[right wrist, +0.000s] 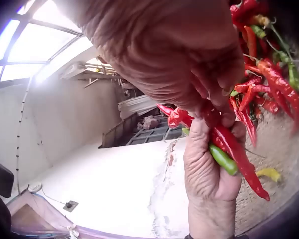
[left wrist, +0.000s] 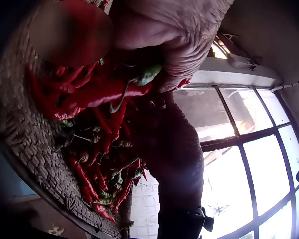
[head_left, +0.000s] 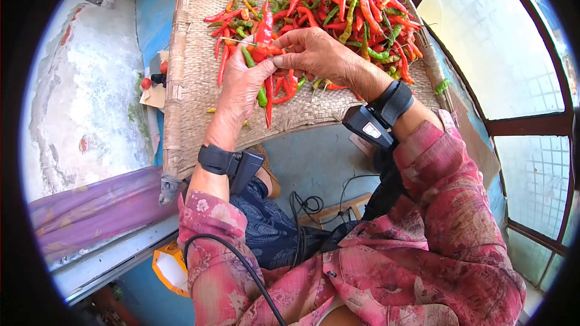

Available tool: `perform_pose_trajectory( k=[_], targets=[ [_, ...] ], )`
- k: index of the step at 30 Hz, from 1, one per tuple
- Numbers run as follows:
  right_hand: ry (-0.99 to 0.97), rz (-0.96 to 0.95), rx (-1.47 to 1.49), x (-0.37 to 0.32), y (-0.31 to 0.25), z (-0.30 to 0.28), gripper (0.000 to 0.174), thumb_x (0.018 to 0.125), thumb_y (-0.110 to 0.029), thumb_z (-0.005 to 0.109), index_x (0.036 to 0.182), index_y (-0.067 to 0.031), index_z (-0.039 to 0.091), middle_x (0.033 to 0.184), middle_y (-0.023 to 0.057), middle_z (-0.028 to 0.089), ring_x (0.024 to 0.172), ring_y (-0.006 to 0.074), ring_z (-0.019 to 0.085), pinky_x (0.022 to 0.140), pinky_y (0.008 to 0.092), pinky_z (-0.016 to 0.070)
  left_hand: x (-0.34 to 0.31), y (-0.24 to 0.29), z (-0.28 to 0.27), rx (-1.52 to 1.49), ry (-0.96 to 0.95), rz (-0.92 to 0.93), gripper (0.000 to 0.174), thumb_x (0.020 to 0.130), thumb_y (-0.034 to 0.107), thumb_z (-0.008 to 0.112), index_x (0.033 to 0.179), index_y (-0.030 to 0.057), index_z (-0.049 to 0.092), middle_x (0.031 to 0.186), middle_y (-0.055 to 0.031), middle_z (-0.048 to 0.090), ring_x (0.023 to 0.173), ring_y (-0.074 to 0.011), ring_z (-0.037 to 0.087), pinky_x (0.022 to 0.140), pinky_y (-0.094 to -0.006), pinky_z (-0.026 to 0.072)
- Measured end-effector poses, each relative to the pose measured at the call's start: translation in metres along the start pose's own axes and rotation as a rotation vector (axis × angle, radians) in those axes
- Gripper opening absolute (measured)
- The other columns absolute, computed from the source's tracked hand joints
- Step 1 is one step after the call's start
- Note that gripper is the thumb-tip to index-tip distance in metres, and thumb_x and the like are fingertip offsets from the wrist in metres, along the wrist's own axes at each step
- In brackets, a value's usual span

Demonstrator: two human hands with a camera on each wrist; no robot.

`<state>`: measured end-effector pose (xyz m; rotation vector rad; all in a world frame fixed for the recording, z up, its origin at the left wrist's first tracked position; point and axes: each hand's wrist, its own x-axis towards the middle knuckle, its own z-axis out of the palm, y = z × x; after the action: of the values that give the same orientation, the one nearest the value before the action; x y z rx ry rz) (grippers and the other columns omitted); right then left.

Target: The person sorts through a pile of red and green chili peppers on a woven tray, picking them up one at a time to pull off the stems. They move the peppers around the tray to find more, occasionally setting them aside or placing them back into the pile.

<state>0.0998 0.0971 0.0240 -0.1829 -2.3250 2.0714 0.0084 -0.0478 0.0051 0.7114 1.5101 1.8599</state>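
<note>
My left hand (head_left: 238,84) holds a small bunch of chili peppers over the near part of a woven tray (head_left: 199,0). In the bunch are a green chili pepper (right wrist: 223,160) and a long red chili pepper (right wrist: 239,157), whose tips stick out below the palm. My right hand (head_left: 323,54) meets the left from the other side, its thumb and fingers pinching at the red peppers. Another red chili pepper (head_left: 264,27) points up above the joined fingertips. Behind both hands lies a big heap of red and green chili peppers (head_left: 362,12). The right fingertips are partly hidden.
The tray's thick rim (head_left: 175,96) runs along the left and near sides. Windows (head_left: 519,42) stand at the right, a pale wall (head_left: 96,84) at the left. A black cable (head_left: 299,205) hangs near the legs. A yellow pepper (right wrist: 269,174) lies on the tray.
</note>
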Motion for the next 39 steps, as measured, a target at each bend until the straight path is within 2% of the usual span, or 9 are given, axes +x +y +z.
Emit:
perform_pose_trajectory(
  k=[9,11,13,15,19,26,29,35,39],
  targets=[
    [0.220,-0.106,-0.014,0.002,-0.008,-0.030,0.027,0.086,-0.031,0.057,0.088,-0.0040,0.059,0.073,0.0009,0.060,0.062,0.0058,0.051,0.053,0.0193,0.0417,-0.005,0.008,0.003,-0.031,0.012,-0.072,0.032,0.079,0.011,0.065,0.107,0.0048,0.050,0.082,-0.0039,0.059,0.065,-0.0106,0.056,0.061,-0.0235,0.0485],
    [0.465,-0.124,0.782,0.012,0.001,-0.054,0.029,0.088,-0.027,0.054,0.087,0.0013,0.058,0.073,0.0072,0.062,0.056,0.0097,0.052,0.049,0.0230,0.0436,-0.003,0.009,-0.005,-0.104,0.063,-0.158,0.026,0.079,0.012,0.063,0.100,0.0067,0.049,0.076,-0.0037,0.058,0.065,-0.0106,0.057,0.060,-0.0240,0.0483],
    [0.491,-0.066,0.784,0.006,-0.001,-0.048,0.030,0.088,-0.031,0.054,0.092,-0.0017,0.057,0.076,0.0064,0.061,0.058,0.0088,0.049,0.052,0.0219,0.0412,-0.003,0.013,-0.005,-0.097,0.092,-0.180,0.024,0.079,0.013,0.062,0.098,0.0068,0.048,0.071,-0.0045,0.056,0.064,-0.0121,0.057,0.059,-0.0247,0.0487],
    [0.514,0.120,0.492,0.006,0.000,-0.030,0.036,0.089,-0.036,0.052,0.094,-0.0010,0.058,0.076,0.0066,0.062,0.058,0.0094,0.050,0.052,0.0219,0.0415,-0.002,0.009,-0.006,-0.121,0.125,-0.083,0.026,0.078,0.010,0.063,0.099,0.0059,0.048,0.074,-0.0044,0.056,0.065,-0.0125,0.057,0.059,-0.0256,0.0493],
    [0.007,0.006,-0.199,-0.003,0.001,0.013,0.049,0.082,-0.046,0.059,0.092,0.0019,0.063,0.073,0.0071,0.063,0.062,0.0102,0.055,0.052,0.0244,0.0451,0.003,0.005,0.002,-0.173,0.182,0.046,0.028,0.078,0.007,0.064,0.101,0.0054,0.047,0.079,-0.0038,0.056,0.067,-0.0124,0.057,0.060,-0.0258,0.0496],
    [0.089,-0.095,-0.332,0.008,0.019,0.018,0.025,0.069,-0.023,0.061,0.077,0.0013,0.064,0.063,0.0175,0.060,0.059,0.0251,0.061,0.058,0.0347,0.0474,0.006,0.004,0.002,-0.164,0.168,0.120,0.030,0.078,0.006,0.065,0.103,0.0052,0.049,0.082,-0.0037,0.057,0.068,-0.0111,0.057,0.061,-0.0248,0.0498],
    [0.036,-0.120,-0.421,0.005,0.013,0.002,0.023,0.075,-0.019,0.058,0.077,0.0045,0.062,0.066,0.0073,0.061,0.062,0.0118,0.055,0.056,0.0273,0.0435,0.004,0.005,-0.008,-0.125,0.253,0.038,0.028,0.081,0.013,0.063,0.104,0.0055,0.048,0.083,-0.0061,0.060,0.066,-0.0120,0.058,0.057,-0.0259,0.0508],
    [0.358,-0.135,0.658,0.014,0.001,-0.054,0.024,0.086,-0.028,0.058,0.084,-0.0042,0.058,0.072,-0.0008,0.058,0.056,0.0038,0.048,0.050,0.0174,0.0401,0.000,0.011,-0.013,-0.218,0.197,-0.090,0.024,0.084,0.016,0.058,0.102,0.0050,0.048,0.085,-0.0096,0.062,0.065,-0.0141,0.059,0.052,-0.0264,0.0489],
    [0.413,-0.029,0.465,0.006,0.002,-0.036,0.028,0.087,-0.032,0.057,0.089,-0.0035,0.059,0.072,-0.0002,0.058,0.057,0.0046,0.049,0.050,0.0184,0.0410,-0.005,0.010,-0.002,-0.174,0.134,-0.046,0.022,0.083,0.016,0.059,0.099,0.0051,0.049,0.082,-0.0079,0.060,0.066,-0.0138,0.058,0.056,-0.0271,0.0484]
  ],
)
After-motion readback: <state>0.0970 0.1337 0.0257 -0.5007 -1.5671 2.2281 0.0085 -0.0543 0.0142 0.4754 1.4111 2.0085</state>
